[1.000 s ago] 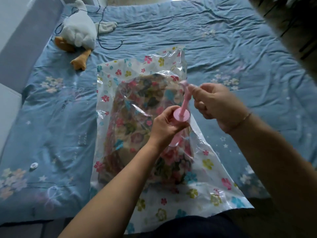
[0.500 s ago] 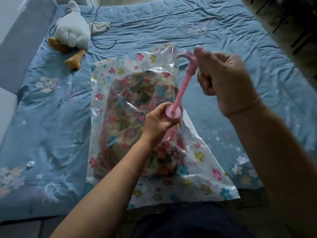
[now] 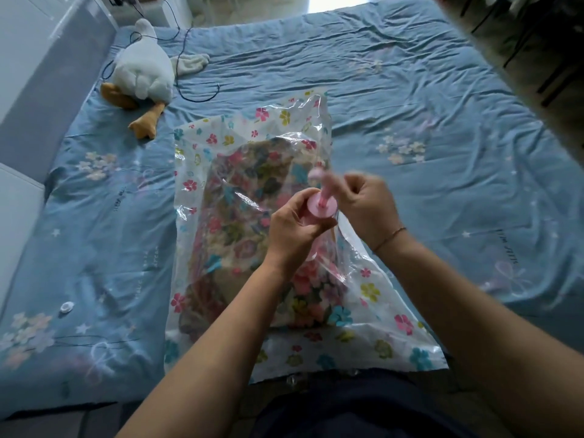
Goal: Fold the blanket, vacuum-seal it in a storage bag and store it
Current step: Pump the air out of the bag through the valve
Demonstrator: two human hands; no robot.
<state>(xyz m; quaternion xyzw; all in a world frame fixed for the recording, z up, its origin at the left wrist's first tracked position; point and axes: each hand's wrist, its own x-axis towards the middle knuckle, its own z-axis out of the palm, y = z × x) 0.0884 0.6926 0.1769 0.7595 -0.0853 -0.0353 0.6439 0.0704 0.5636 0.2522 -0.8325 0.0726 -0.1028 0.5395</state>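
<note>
A clear storage bag (image 3: 373, 330) printed with small flowers lies on the blue bed. Inside it sits the folded floral blanket (image 3: 243, 222). A pink hand pump (image 3: 320, 207) stands upright on the bag over the blanket. My left hand (image 3: 294, 229) grips the pump's barrel just under its round top flange. My right hand (image 3: 366, 202) holds the pump's handle, which is pushed down close to the flange and blurred by motion. The lower barrel is hidden behind my left hand.
A white plush duck (image 3: 143, 74) with orange feet lies at the bed's far left, with a black cable (image 3: 196, 93) looped beside it. A small round white cap (image 3: 67, 307) rests on the blue sheet (image 3: 442, 105) at the left. A grey headboard (image 3: 41, 99) runs along the left edge.
My right hand, which had pulled the pump handle up high half a second ago, has pushed it back down to the flange. My left hand keeps its grip on the barrel.
</note>
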